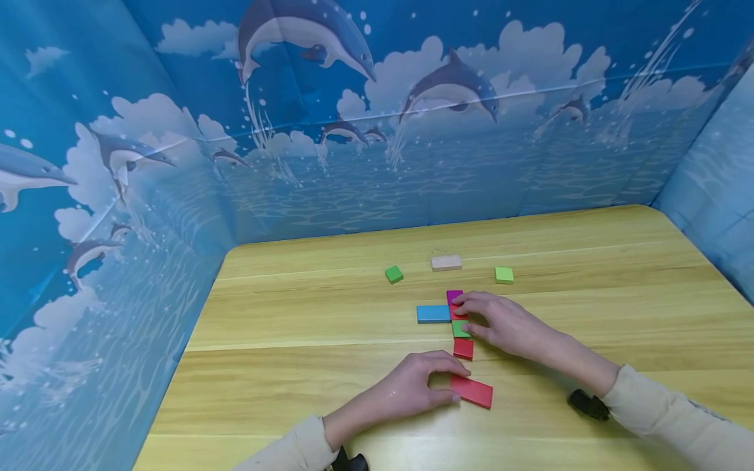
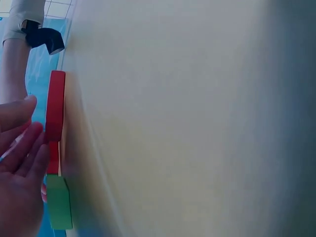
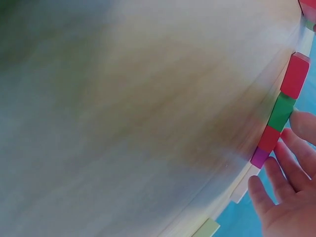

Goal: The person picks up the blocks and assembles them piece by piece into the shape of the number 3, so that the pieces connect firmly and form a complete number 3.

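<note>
In the head view my left hand [image 1: 412,383] holds the left end of a long red block [image 1: 476,392], thumb at the near edge and forefinger at the far edge. My right hand [image 1: 509,324] rests its loosely bent fingers on a column of blocks. Its fingertips touch the purple block [image 1: 453,296] and the small red block below it, partly covered; the thumb touches a green block [image 1: 459,328]. Another red block [image 1: 463,349] ends the column at the near side. A long blue block [image 1: 432,314] lies against the column's left side.
Farther back lie a green block [image 1: 394,274], a pale pinkish block [image 1: 446,263] and a light green block [image 1: 504,275]. A dolphin-printed curtain [image 1: 471,176] stands along the back of the wooden table [image 1: 283,353]. Black wrist devices [image 1: 589,404] sit under the sleeves.
</note>
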`<state>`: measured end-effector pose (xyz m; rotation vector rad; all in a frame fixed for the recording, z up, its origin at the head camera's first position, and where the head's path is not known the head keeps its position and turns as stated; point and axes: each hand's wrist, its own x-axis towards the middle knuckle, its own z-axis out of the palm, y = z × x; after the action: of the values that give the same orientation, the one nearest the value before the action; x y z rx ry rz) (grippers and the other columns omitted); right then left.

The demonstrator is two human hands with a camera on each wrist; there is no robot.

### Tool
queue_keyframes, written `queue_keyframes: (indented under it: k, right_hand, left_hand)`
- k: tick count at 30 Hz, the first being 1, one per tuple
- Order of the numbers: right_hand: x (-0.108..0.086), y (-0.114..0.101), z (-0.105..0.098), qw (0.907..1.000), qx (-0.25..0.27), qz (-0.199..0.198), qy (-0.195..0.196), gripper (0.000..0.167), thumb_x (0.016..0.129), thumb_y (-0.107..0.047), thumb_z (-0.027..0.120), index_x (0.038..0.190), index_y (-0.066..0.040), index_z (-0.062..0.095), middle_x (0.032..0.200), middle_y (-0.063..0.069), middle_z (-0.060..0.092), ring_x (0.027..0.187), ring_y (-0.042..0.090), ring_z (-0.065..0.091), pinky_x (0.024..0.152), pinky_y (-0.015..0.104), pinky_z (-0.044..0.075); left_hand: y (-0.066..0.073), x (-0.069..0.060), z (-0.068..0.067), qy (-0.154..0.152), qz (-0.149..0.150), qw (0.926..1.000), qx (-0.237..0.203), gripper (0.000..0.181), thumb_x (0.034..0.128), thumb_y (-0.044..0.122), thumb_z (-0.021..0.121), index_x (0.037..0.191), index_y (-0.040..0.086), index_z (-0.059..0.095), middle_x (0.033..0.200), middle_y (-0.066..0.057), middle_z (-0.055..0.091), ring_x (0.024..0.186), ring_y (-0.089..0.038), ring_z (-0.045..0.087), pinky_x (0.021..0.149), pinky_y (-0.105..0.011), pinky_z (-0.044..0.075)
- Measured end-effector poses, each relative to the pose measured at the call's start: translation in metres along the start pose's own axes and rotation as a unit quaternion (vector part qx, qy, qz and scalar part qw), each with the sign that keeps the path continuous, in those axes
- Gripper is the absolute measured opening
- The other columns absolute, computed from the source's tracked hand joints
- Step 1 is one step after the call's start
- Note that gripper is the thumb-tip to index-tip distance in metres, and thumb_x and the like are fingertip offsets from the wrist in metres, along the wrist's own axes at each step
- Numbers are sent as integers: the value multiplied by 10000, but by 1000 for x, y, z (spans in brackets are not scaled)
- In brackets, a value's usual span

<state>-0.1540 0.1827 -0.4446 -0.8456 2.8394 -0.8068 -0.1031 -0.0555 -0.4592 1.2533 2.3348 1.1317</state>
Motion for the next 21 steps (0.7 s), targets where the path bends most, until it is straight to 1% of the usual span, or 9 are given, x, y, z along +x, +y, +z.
queue_keyframes:
  k: [5, 11, 17, 21]
  right_hand:
    - [0, 1, 1, 10000, 18, 9, -10, 315, 877, -166, 754, 1183, -110, 703, 1304, 73, 591, 1209, 327, 544, 967, 508, 465]
    - [0, 0, 1, 10000, -19, 48, -8, 327, 876, -183, 757, 1190, -112, 702, 1310, 75, 589, 1218, 332, 537, 970, 513, 462]
    - [-1, -1, -1, 9999, -100, 17, -18, 322, 881, -182, 752, 1190, -109, 702, 1316, 78, 587, 1216, 331, 541, 967, 515, 462]
    - [0, 0, -1, 9999, -118, 7, -14, 323, 883, -183, 751, 1192, -104, 701, 1321, 79, 585, 1220, 331, 540, 968, 516, 461]
  left_hand:
    - [1, 1, 4, 25, 57, 9999, 141, 339, 851, 164, 792, 1176, 146, 695, 1191, 119, 632, 1163, 47, 510, 986, -140, 376]
    - [2, 1, 8, -9, -63, 9996, 287, 366, 833, 164, 808, 1182, 150, 698, 1171, 121, 631, 1133, 34, 523, 978, -142, 379]
    - [3, 2, 9, -98, -216, 9978, 616, 357, 842, 216, 803, 1181, 167, 700, 1156, 133, 619, 1117, 32, 517, 970, -145, 377]
    - [4, 3, 10, -146, -234, 9957, 889, 340, 851, 247, 795, 1171, 173, 706, 1131, 144, 610, 1091, 42, 510, 947, -144, 380]
